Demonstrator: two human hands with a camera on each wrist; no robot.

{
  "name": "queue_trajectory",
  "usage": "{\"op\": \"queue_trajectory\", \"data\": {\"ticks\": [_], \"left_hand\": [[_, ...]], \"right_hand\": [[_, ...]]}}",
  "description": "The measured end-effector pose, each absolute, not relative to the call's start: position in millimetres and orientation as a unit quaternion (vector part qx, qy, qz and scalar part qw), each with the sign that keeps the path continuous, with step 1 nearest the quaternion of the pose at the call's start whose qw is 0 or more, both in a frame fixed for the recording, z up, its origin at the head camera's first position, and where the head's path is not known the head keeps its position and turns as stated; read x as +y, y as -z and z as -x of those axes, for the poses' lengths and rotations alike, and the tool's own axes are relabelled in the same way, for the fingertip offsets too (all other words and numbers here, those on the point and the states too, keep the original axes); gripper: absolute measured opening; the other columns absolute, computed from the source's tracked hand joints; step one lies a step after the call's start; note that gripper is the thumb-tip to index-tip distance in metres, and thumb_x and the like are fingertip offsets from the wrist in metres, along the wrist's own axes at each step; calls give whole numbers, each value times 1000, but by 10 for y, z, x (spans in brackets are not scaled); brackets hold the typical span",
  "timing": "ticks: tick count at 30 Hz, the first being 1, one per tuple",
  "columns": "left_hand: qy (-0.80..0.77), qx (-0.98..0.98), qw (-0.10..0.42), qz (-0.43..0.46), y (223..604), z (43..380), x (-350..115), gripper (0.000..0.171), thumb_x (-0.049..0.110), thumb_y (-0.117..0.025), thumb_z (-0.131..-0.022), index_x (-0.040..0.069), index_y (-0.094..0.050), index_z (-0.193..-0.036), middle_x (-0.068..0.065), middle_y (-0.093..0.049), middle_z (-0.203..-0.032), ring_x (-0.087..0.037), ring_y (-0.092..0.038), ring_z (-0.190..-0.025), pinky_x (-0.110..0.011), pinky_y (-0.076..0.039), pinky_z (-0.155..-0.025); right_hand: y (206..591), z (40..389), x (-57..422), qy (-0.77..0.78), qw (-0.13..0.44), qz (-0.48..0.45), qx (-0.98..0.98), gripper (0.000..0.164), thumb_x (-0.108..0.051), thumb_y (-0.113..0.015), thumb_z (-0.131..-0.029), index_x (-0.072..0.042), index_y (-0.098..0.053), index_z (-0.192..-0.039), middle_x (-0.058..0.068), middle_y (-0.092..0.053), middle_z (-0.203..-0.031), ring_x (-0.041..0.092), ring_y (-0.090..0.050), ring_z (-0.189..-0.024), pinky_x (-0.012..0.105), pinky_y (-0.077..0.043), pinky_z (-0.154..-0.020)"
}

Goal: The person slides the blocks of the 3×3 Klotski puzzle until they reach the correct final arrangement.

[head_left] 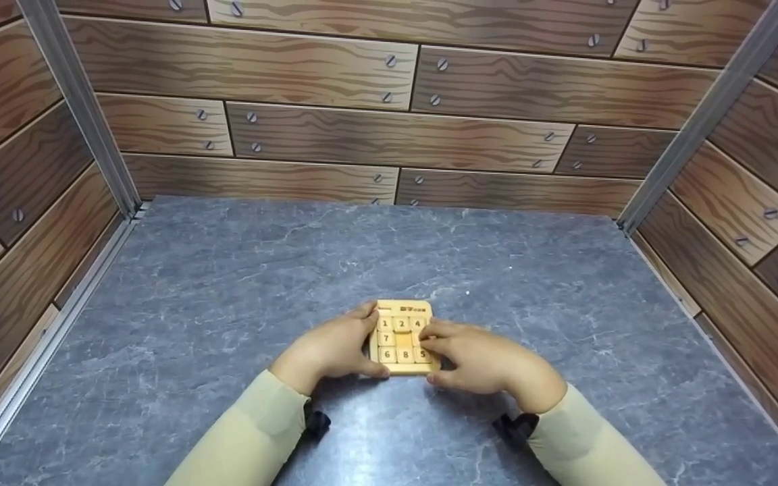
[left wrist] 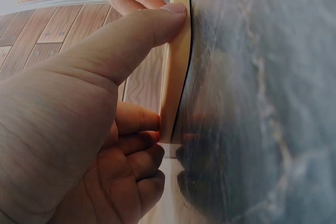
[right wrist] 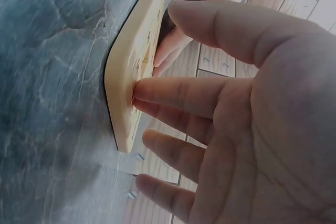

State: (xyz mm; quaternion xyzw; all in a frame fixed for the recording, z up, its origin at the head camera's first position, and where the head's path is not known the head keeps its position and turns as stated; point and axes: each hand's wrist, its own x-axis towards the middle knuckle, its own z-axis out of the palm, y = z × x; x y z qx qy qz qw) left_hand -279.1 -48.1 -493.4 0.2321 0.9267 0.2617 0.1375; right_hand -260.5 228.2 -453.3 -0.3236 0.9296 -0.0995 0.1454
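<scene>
A yellow number sliding puzzle [head_left: 404, 370] lies on the table before me. Its top row reads 1, 2, 4, and its bottom row 6, 8, 5. In the middle row, a 7 tile [head_left: 386, 339] sits left of an orange gap [head_left: 404, 340]; fingers mostly cover the tile at right. My left hand [head_left: 331, 345] grips the puzzle's left side, thumb at the near corner and fingers at the far one. With fairly straight fingers, my right hand [head_left: 480, 354] touches the right-hand tiles. In the right wrist view, fingertips [right wrist: 144, 88] press the puzzle's face [right wrist: 148, 38].
The grey marbled tabletop [head_left: 281, 263] spreads around the puzzle. Wood-patterned walls [head_left: 335, 128] stand at the back and both sides, with metal posts [head_left: 85, 115] at the corners. A dark band [head_left: 317, 424] shows at the left wrist, another [head_left: 516, 429] at the right.
</scene>
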Motion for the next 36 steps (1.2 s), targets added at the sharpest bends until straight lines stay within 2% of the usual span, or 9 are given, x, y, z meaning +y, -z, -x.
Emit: {"op": "queue_trajectory", "data": {"ticks": [4,6,13,16,25,36], "left_hand": [[-261,927,136,-234,4933,2791,-488,116,48,-95,-90,-1,-34,-175,-18,-25,-189,-39,-34,-173,-50,-31,-144],[-261,927,135,-234,4929,2794,-488,115,49,-95,-90,-1,-34,-175,-17,-25,-189,-39,-33,-174,-50,-31,-144],[-252,929,130,-237,4914,2798,-478,117,50,-95,-89,-2,-35,-175,-17,-25,-189,-38,-32,-174,-51,-29,-145],[-249,930,132,-237,4911,2804,-473,117,50,-95,-90,-2,-34,-175,-16,-24,-189,-38,-31,-174,-51,-29,-145],[-251,930,138,-231,4919,2806,-479,117,52,-94,-90,1,-34,-176,-15,-23,-189,-38,-32,-174,-51,-29,-145],[-254,928,136,-235,4945,2804,-487,114,51,-94,-91,1,-36,-175,-16,-26,-189,-39,-35,-173,-51,-34,-143]], "right_hand": [[4570,2608,2246,109,113,348,924,68,-39,-76,-105,-7,-60,-163,12,-56,-172,40,-56,-158,63,-44,-135],[4594,2603,2221,112,108,359,920,72,-41,-76,-105,-9,-57,-166,12,-52,-175,40,-54,-160,63,-43,-135],[4693,2558,2147,108,160,386,902,88,-55,-72,-106,-16,-39,-178,-2,-28,-190,30,-17,-180,65,-18,-145],[4708,2559,2137,111,167,382,902,88,-57,-71,-107,-17,-39,-178,-4,-27,-190,28,-13,-180,64,-14,-146],[4603,2593,2212,115,160,344,918,74,-45,-74,-107,-10,-54,-168,7,-45,-182,36,-29,-176,67,-18,-145],[4596,2467,2114,84,138,396,904,71,-44,-73,-107,-10,-55,-168,10,-47,-181,38,-37,-172,63,-28,-143]]}}
